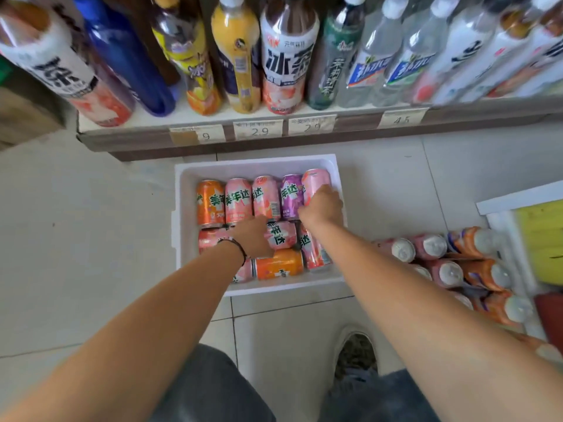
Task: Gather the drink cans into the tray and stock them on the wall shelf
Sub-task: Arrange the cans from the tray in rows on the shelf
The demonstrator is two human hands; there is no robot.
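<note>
Gathering looks nearly done: in the white foam tray (182, 208) on the floor, the right hand (323, 205) grips a pink can (315, 181), the left hand (254, 236) grips another can (281, 236), so lifting toward the shelf (152, 138) probably comes next.

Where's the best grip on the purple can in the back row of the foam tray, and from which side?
Come from above. The purple can lies on its side, packed between a pink can and another pink can that the right hand touches, so its flanks look blocked. Probably best: span it lengthwise, fingers on the far end by the tray wall, thumb on the near end.
</note>
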